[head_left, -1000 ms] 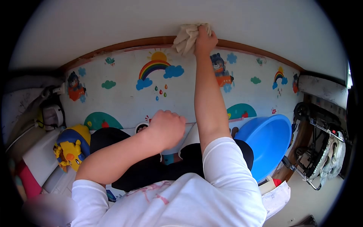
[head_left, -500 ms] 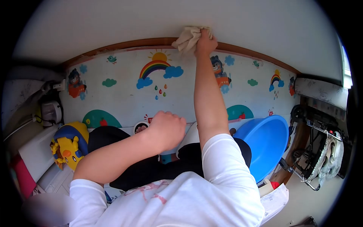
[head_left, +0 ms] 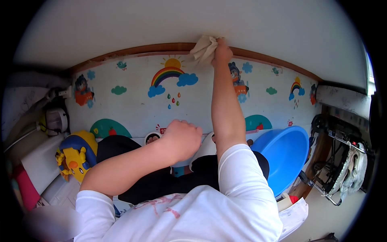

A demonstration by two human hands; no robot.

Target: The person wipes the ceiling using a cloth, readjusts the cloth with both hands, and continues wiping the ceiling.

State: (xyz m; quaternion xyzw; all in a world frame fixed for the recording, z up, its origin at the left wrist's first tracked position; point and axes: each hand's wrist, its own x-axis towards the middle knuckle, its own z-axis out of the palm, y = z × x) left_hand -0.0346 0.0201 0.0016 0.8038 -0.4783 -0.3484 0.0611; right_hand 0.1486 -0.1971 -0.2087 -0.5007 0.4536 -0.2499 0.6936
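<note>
My right hand [head_left: 222, 52] is closed on a crumpled beige cloth [head_left: 204, 49] at the upper middle. The cloth lies against the brown wooden trim [head_left: 157, 48] where the patterned wall panel [head_left: 133, 97] meets the white surface above. My right arm is stretched out over the panel, past the printed bear and plane. Lower down, in front of my body and above my dark-clothed legs, my left hand [head_left: 183, 139] is curled into a fist; whether it holds anything is hidden.
A large blue basin [head_left: 284, 157] stands right of my legs. Left of them is a yellow and blue toy [head_left: 78, 155]. A folded black metal-framed stroller or cart [head_left: 338, 153] stands at the far right, with a pale cloth [head_left: 354, 171] hanging on it.
My right hand and the cloth have come slightly lower and to the right in the view, and the cloth's folds have shifted. My left hand stays nearly where it was, still curled.
</note>
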